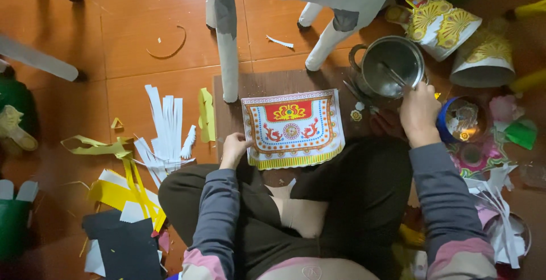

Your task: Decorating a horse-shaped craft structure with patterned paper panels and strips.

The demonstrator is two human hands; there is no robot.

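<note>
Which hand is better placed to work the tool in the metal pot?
Right. The right hand is already at the metal pot rim, on the thin tool inside. The left hand rests on the printed paper cutout edge.

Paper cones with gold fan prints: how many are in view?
2, both top right beyond the pot: one cone lying right of the pot, another cone further right. More may lie hidden past the frame edge.
</note>
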